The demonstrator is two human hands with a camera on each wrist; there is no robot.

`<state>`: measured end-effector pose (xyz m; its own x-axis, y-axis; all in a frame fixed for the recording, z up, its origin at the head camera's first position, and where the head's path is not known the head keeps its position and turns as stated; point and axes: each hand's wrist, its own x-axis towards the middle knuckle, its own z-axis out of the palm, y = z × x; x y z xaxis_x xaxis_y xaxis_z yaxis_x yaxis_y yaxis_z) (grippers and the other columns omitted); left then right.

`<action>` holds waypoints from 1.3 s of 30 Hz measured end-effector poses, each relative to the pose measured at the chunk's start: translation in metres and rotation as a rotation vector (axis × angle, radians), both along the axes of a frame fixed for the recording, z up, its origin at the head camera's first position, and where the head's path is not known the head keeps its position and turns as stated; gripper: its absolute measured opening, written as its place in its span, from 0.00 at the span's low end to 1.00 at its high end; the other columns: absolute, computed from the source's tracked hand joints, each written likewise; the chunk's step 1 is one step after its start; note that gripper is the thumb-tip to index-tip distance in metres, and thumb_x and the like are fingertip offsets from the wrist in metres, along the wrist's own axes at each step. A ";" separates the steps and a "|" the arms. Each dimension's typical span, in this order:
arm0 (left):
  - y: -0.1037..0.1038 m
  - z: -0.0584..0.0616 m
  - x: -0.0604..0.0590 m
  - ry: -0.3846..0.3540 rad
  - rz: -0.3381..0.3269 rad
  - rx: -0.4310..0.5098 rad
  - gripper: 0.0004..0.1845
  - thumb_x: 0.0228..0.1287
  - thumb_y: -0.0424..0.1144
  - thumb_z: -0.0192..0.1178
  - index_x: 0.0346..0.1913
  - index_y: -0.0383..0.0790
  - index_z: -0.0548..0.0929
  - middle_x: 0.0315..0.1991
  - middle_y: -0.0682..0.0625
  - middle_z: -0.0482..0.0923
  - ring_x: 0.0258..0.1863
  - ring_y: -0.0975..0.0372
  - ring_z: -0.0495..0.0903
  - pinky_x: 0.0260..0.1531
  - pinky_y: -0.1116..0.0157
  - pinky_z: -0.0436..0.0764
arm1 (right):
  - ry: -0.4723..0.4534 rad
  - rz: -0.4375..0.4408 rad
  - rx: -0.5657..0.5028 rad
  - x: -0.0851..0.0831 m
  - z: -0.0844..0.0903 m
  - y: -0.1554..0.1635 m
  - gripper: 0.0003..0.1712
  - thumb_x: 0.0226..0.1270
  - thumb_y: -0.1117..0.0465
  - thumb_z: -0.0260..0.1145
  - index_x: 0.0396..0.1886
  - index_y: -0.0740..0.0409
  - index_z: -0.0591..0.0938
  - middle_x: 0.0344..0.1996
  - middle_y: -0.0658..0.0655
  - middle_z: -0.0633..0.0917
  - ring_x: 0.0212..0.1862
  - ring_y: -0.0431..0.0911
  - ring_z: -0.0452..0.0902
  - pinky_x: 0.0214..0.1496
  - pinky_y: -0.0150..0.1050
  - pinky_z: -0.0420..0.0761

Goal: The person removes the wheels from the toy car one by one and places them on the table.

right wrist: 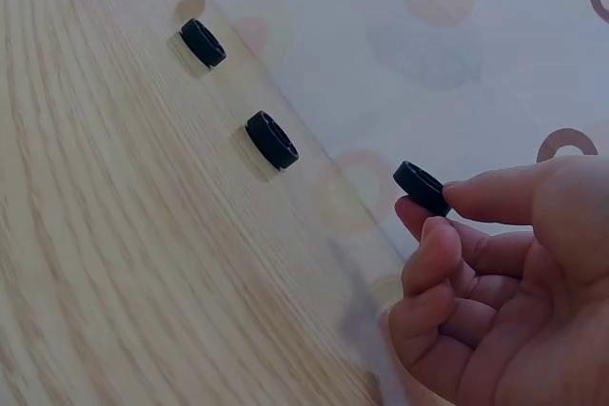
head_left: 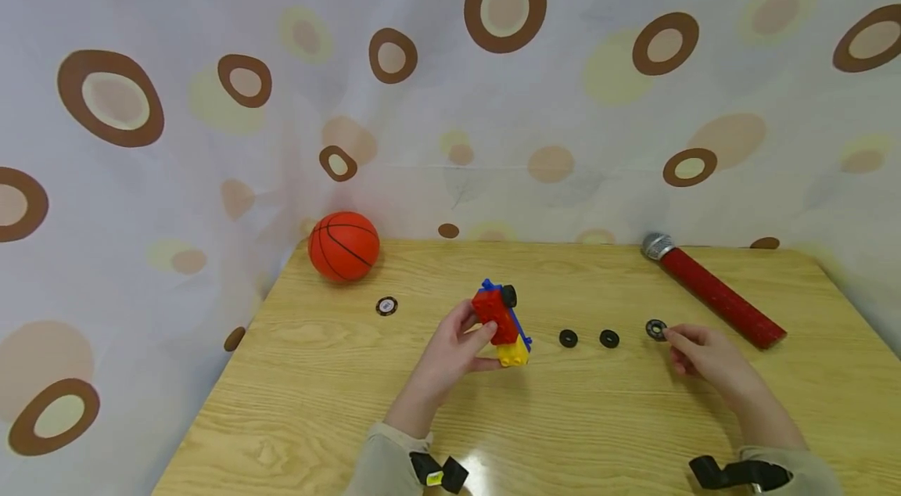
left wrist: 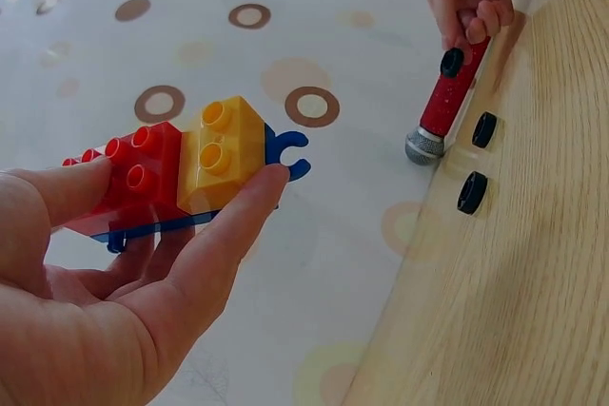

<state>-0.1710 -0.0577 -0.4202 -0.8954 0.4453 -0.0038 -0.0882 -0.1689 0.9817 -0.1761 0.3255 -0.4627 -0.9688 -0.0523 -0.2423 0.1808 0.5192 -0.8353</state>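
My left hand (head_left: 443, 355) grips a toy block car (head_left: 498, 322) above the table, thumb on its red brick and fingers along the underside. The left wrist view shows its red brick (left wrist: 157, 164), yellow brick (left wrist: 228, 149) and a blue base with open axle clips (left wrist: 293, 155). A black wheel (head_left: 508, 296) is fitted at the car's far end in the head view. Between thumb and forefinger my right hand (head_left: 714, 363) pinches a loose black toy wheel (right wrist: 421, 187). Two more black wheels (head_left: 568, 338) (head_left: 608, 339) lie in a row on the wood, between both hands.
An orange basketball (head_left: 344, 246) stands at the back left corner, with a round black-rimmed chip (head_left: 386, 306) in front of it. A red toy microphone (head_left: 721, 296) lies slanted at the back right. Patterned curtain (head_left: 422, 113) hangs behind the wooden table (head_left: 296, 402).
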 end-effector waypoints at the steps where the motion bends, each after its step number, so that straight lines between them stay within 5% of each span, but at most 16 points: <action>1: 0.000 0.000 0.000 0.000 -0.001 -0.001 0.27 0.76 0.39 0.53 0.72 0.33 0.62 0.68 0.34 0.67 0.64 0.44 0.75 0.48 0.50 0.84 | -0.006 -0.004 0.006 0.000 -0.001 0.001 0.27 0.82 0.55 0.45 0.58 0.78 0.68 0.26 0.51 0.75 0.26 0.38 0.72 0.30 0.32 0.75; 20: -0.001 -0.003 0.000 0.007 -0.002 -0.005 0.27 0.75 0.40 0.54 0.71 0.34 0.63 0.67 0.33 0.68 0.61 0.46 0.77 0.48 0.50 0.84 | -0.099 -0.029 0.072 -0.010 -0.015 0.009 0.25 0.79 0.51 0.51 0.52 0.72 0.74 0.20 0.49 0.75 0.18 0.39 0.69 0.19 0.31 0.69; 39: 0.002 -0.001 0.001 0.009 0.001 -0.011 0.27 0.75 0.40 0.55 0.71 0.34 0.63 0.67 0.34 0.68 0.62 0.46 0.76 0.48 0.49 0.84 | -0.100 0.042 0.140 -0.014 -0.013 0.011 0.20 0.76 0.54 0.55 0.37 0.67 0.83 0.15 0.47 0.73 0.16 0.37 0.66 0.18 0.29 0.67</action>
